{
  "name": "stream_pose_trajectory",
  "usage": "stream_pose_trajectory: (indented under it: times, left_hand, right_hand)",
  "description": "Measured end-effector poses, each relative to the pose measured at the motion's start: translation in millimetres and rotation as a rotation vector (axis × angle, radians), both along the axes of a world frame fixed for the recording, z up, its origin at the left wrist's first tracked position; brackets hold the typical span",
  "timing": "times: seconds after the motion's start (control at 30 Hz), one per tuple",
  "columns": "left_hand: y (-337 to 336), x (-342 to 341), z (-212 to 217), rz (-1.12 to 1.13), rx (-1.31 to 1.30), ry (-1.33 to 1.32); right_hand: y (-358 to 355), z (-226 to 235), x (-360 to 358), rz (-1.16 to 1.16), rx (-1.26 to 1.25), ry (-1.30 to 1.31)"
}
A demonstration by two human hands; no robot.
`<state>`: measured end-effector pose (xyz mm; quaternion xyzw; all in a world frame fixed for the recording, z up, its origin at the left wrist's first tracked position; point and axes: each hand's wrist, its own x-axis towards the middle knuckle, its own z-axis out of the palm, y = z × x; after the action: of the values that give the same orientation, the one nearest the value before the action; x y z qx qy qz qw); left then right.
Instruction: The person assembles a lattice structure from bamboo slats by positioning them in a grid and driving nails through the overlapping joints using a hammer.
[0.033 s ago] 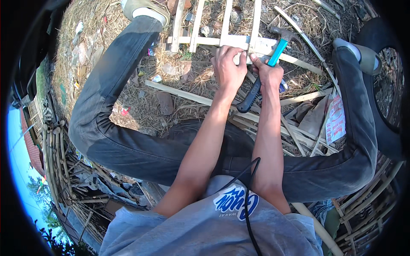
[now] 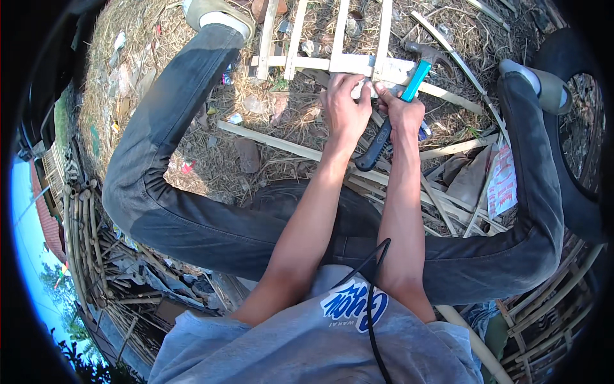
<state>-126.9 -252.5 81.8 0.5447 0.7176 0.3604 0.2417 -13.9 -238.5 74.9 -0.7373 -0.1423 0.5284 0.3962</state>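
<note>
My right hand (image 2: 405, 115) is wrapped round a claw hammer (image 2: 416, 80) with a turquoise shaft and a black lower grip. Its metal head points away from me to the right. Close beside it, my left hand (image 2: 347, 109) has its fingers curled and its thumb near the forefinger; whatever it may pinch is too small to make out. Both hands are at the near edge of a lattice of pale wooden slats. A crosspiece (image 2: 307, 63) lies just beyond my fingers, with several upright slats (image 2: 340, 32) running away from it. A whitish flat piece lies under the joint by my hands.
My bent legs (image 2: 192, 214) frame the work on both sides. A loose slat (image 2: 268, 139) and a pile of strips (image 2: 441, 198) lie nearer me. At right are a printed paper sheet (image 2: 503, 182) and a black tyre (image 2: 563, 57). Bamboo poles (image 2: 86, 243) are stacked at left.
My left hand has shifted slightly right and toward me. The right hand, the hammer and the lattice stay almost where they were.
</note>
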Motion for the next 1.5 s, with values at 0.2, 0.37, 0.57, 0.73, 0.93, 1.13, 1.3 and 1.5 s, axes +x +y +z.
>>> stream_pose_trajectory:
  times: [0.2, 0.37, 0.57, 0.73, 0.93, 1.13, 1.3, 1.5]
  left_hand:
    - [12.2, 7.7, -9.9, -0.118, -0.015, -0.027]
    - [2.3, 24.0, -13.4, -0.049, -0.004, 0.044]
    - [14.8, 24.7, -21.5, 0.019, 0.065, 0.046]
    - [20.1, 23.8, -21.3, -0.057, 0.193, 0.133]
    - [24.2, 21.5, -20.5, -0.095, 0.201, 0.099]
    - [23.2, 20.9, -23.0, -0.087, 0.197, 0.151]
    - [19.0, 27.4, -22.5, -0.035, 0.166, 0.195]
    - [-0.8, 41.5, -7.2, 0.269, -0.001, 0.061]
  right_hand:
    - [1.6, -7.7, 6.1, 0.063, -0.024, -0.049]
    - [-1.5, -3.8, 11.7, 0.122, -0.043, -0.092]
    - [3.6, 4.6, 7.9, 0.129, -0.056, -0.125]
    - [6.9, 0.4, 10.3, 0.158, -0.093, -0.185]
    - [5.3, -6.7, 12.2, 0.169, -0.088, -0.197]
    - [-4.3, 1.9, 15.6, 0.119, -0.043, -0.183]
    - [-10.5, -2.0, 31.9, 0.148, -0.010, -0.222]
    - [-14.7, -12.2, 13.2, 0.259, 0.069, -0.439]
